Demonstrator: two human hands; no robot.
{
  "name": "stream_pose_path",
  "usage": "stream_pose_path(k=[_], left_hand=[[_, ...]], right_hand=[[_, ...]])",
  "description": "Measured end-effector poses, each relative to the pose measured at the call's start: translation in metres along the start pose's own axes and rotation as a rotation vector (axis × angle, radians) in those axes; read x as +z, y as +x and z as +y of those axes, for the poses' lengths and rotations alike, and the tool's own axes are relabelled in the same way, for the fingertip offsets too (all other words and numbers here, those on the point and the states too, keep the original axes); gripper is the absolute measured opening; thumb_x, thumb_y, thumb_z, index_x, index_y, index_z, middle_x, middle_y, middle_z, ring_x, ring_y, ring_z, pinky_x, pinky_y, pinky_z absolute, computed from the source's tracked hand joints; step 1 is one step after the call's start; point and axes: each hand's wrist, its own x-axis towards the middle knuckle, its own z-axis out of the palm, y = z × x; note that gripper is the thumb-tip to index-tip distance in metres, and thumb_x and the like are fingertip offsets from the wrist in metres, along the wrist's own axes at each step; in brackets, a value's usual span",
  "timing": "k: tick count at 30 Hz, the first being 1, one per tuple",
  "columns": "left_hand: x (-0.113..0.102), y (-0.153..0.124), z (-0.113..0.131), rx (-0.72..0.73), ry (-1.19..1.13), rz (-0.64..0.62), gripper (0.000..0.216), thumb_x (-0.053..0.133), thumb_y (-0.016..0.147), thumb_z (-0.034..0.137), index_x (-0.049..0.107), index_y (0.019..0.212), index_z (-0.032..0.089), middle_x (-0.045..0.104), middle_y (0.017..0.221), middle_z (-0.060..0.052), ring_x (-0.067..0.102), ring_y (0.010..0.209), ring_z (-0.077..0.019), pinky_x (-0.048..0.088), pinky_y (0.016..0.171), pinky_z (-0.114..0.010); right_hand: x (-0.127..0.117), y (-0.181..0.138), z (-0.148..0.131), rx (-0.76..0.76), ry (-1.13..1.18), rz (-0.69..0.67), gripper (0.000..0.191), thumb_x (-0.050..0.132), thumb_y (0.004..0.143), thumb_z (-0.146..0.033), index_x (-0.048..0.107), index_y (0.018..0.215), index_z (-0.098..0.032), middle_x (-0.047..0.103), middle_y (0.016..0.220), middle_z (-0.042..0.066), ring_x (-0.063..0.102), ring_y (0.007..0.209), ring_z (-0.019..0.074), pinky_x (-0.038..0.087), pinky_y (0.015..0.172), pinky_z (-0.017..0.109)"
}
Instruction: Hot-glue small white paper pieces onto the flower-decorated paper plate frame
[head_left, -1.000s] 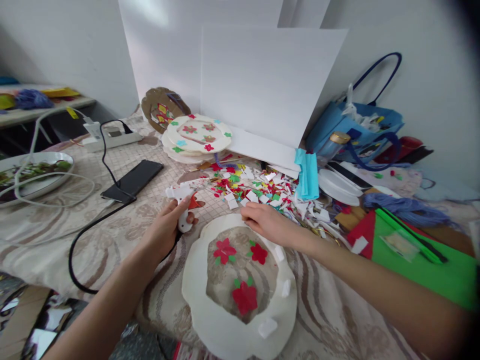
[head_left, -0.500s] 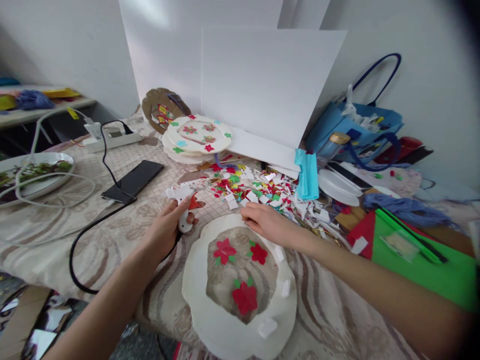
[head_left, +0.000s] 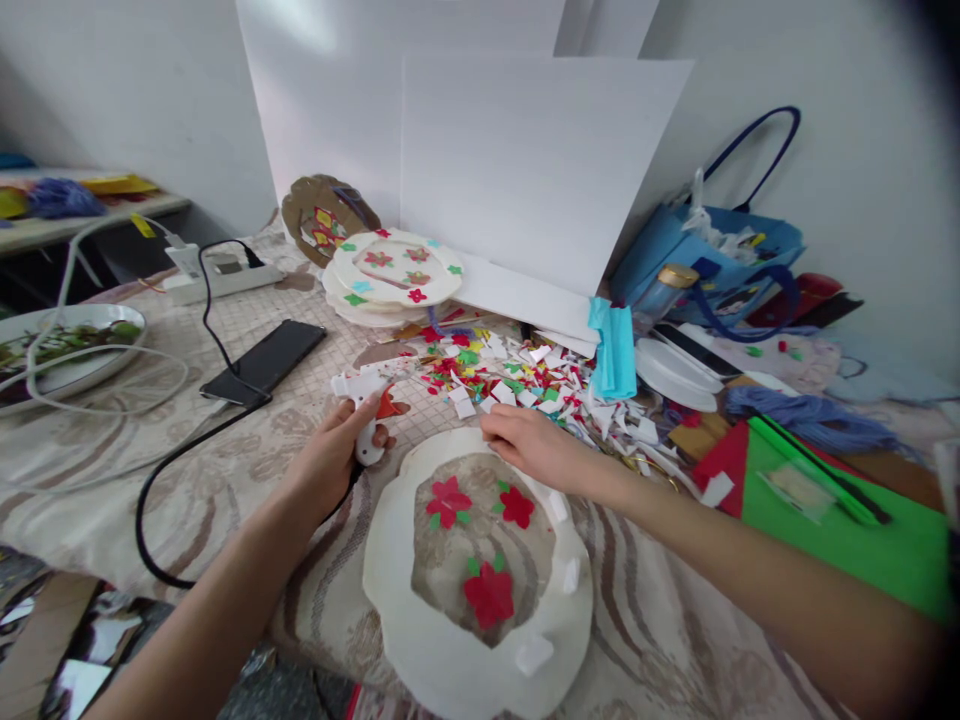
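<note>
My left hand (head_left: 341, 445) is closed round the handle of a white hot glue gun (head_left: 366, 437) with an orange trigger. The gun's nozzle points right, above the tablecloth. My right hand (head_left: 529, 445) is closed, its fingertips pressed down at the top rim of a white scalloped frame (head_left: 394, 560); whatever lies under those fingers is hidden. Clear film fills the frame's opening and bears a large red flower (head_left: 489, 595) and two smaller ones, all with green leaves. Small white pieces (head_left: 534, 655) sit along the frame's right side.
Colourful paper scraps (head_left: 517, 375) are heaped behind my hands. Decorated frames (head_left: 397, 265) lie stacked at the back, before white boards (head_left: 525, 160). A black phone (head_left: 266, 362) and a power strip (head_left: 221, 280) with cables are on the left. Green sheets (head_left: 847, 540) and a blue bag (head_left: 720, 260) occupy the right.
</note>
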Motion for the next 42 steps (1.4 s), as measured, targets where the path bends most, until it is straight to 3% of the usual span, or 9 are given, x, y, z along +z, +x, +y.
stream_pose_path(k=[9, 15, 25, 32, 42], left_hand=[[0.0001, 0.0002, 0.0007, -0.003, -0.015, -0.001, 0.029, 0.071, 0.07, 0.031, 0.053, 0.088, 0.017, 0.058, 0.07, 0.002, 0.045, 0.048, -0.0053, 0.045, 0.05, -0.021], [0.0003, -0.0003, 0.0013, -0.001, -0.003, -0.004, 0.03, 0.071, 0.07, 0.033, 0.054, 0.088, 0.017, 0.053, 0.061, 0.004, 0.046, 0.048, -0.0068, 0.046, 0.05, -0.021], [0.0001, -0.0003, 0.0008, 0.006, -0.005, -0.009, 0.032, 0.072, 0.07, 0.033, 0.053, 0.089, 0.017, 0.056, 0.066, 0.003, 0.046, 0.048, -0.006, 0.046, 0.052, -0.022], [-0.0002, 0.0003, 0.0013, -0.026, -0.013, 0.006, 0.027, 0.07, 0.072, 0.032, 0.049, 0.081, 0.018, 0.048, 0.056, 0.007, 0.046, 0.047, -0.0061, 0.045, 0.051, -0.02], [0.0014, 0.0003, 0.0025, -0.02, -0.016, 0.025, 0.023, 0.069, 0.073, 0.029, 0.053, 0.086, 0.018, 0.051, 0.062, 0.005, 0.046, 0.046, -0.0058, 0.046, 0.051, -0.021]], right_hand=[[0.0004, -0.0003, -0.0007, 0.016, 0.015, -0.006, 0.022, 0.046, 0.082, 0.004, 0.047, 0.074, -0.016, 0.046, 0.08, 0.0, 0.045, 0.073, 0.0125, 0.033, 0.067, 0.023], [0.0, -0.0014, -0.0001, 0.003, 0.014, 0.001, 0.022, 0.045, 0.081, 0.005, 0.047, 0.074, -0.016, 0.047, 0.08, 0.001, 0.046, 0.074, 0.0133, 0.033, 0.067, 0.024], [0.0016, -0.0014, 0.0013, -0.012, 0.035, 0.017, 0.022, 0.046, 0.081, 0.004, 0.046, 0.074, -0.016, 0.046, 0.079, 0.0, 0.045, 0.073, 0.0126, 0.033, 0.067, 0.023], [0.0019, -0.0007, 0.0014, -0.013, 0.026, 0.017, 0.022, 0.046, 0.081, 0.005, 0.046, 0.073, -0.016, 0.047, 0.079, 0.0, 0.045, 0.073, 0.0125, 0.033, 0.067, 0.023], [0.0026, 0.0005, 0.0029, -0.019, 0.024, 0.018, 0.022, 0.047, 0.081, 0.004, 0.047, 0.073, -0.016, 0.047, 0.079, 0.0, 0.045, 0.073, 0.0125, 0.033, 0.067, 0.023]])
